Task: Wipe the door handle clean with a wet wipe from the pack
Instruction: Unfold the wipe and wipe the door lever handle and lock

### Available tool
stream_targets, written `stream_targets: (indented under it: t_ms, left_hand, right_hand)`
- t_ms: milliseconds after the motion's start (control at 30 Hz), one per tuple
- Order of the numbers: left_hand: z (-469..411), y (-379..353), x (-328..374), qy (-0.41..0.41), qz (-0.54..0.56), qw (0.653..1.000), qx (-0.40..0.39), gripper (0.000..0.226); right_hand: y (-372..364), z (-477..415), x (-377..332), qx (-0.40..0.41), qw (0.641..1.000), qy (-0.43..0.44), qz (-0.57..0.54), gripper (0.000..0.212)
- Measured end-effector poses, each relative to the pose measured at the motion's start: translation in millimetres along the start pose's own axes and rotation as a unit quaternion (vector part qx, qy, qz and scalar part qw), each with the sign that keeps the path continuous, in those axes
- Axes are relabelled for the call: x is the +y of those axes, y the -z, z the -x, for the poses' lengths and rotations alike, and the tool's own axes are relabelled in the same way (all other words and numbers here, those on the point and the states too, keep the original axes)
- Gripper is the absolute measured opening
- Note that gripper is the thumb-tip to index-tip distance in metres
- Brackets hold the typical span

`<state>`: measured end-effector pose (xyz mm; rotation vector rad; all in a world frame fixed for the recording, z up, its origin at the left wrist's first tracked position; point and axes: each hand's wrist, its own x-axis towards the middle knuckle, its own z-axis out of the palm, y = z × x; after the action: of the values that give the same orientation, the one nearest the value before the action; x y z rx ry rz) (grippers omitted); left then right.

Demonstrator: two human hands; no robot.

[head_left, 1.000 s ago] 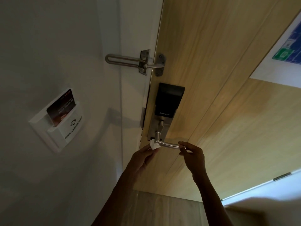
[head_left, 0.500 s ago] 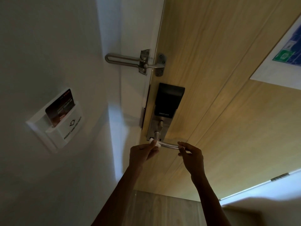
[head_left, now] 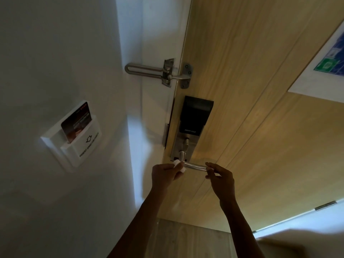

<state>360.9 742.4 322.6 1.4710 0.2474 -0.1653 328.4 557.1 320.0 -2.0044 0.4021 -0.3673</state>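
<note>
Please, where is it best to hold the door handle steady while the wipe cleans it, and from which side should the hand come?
Probably the free outer end of the door handle, pinched from below, as the right hand does. The lever is a thin horizontal bar, and the left hand presses the wet wipe at its bend, so the tip is clear.

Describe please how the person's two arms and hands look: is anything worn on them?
Both forearms are bare up to the bottom edge of the picture; no sleeve shows. The left hand and the right hand have no glove, and I see no ring, watch or bracelet. The light is dim, so small details may escape.
</note>
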Motion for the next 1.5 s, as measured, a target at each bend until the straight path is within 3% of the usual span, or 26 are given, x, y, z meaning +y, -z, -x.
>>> stream_targets:
  t_ms: [100,167,333,533,833,967,1133,1333,1500]
  left_hand:
    - [10,10,-11,0.022,0.009,0.998,-0.053,0.009]
    - [14,16,-18,0.025,-0.002,0.996,-0.081,0.026]
    - [19,24,-21,0.019,-0.064,0.991,-0.113,0.033]
    - [25,34,-18,0.000,-0.070,0.975,-0.210,0.033]
    - [31,32,-9,-0.018,-0.109,0.965,-0.238,0.030]
    - [29,31,-10,-0.057,-0.166,0.961,-0.213,0.020]
    - [25,36,-15,-0.111,-0.174,0.973,-0.107,0.021]
    - [11,29,-17,-0.086,-0.141,0.983,-0.079,0.027]
    - [-5,9,-20,-0.058,-0.075,0.995,0.014,0.019]
  right_hand:
    - [1,-1,2,-0.012,1.000,-0.006,-0.028,0.022]
    - [3,1,1,-0.020,0.997,-0.018,-0.070,0.022]
    - [-4,31,3,-0.006,0.959,-0.155,-0.236,0.030]
    - [-19,62,4,-0.146,0.956,-0.169,-0.190,0.024]
    - [-17,53,-19,-0.163,0.959,-0.141,-0.186,0.020]
    - [-16,51,-21,-0.161,0.953,-0.147,-0.210,0.019]
    - [-15,45,-23,-0.155,0.966,-0.102,-0.180,0.012]
    - [-23,25,-33,-0.076,0.990,0.116,0.015,0.006]
    - [-40,2,-40,-0.011,0.983,0.150,0.105,0.007]
